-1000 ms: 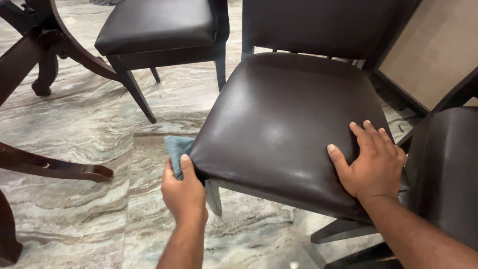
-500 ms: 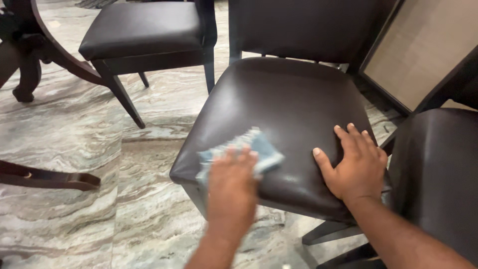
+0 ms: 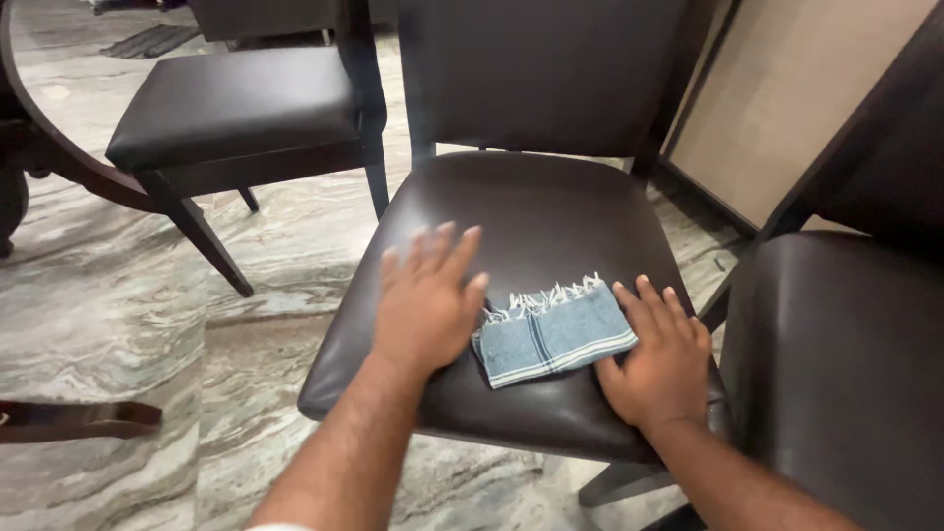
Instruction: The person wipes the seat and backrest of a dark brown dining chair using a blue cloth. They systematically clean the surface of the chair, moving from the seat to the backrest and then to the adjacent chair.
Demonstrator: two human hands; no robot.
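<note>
A folded blue cloth (image 3: 553, 334) with a white fringe lies on the front part of a dark brown leather chair seat (image 3: 531, 216). My left hand (image 3: 428, 300) rests flat on the seat just left of the cloth, fingers spread and slightly blurred, its edge touching the cloth. My right hand (image 3: 656, 359) lies palm down on the seat's right front corner, fingers apart, with the thumb side touching the cloth's right end. Neither hand grips the cloth.
A second dark chair (image 3: 231, 113) stands at the back left. A third dark seat (image 3: 836, 374) sits close on the right. A dark wooden table leg (image 3: 59, 157) curves at the far left. The floor (image 3: 108, 315) is veined marble. A beige framed panel (image 3: 787, 98) leans behind.
My left hand brought the cloth from the seat's front left corner up onto the seat, then let it go. The cloth now lies between both hands. The view shifted nearer.
</note>
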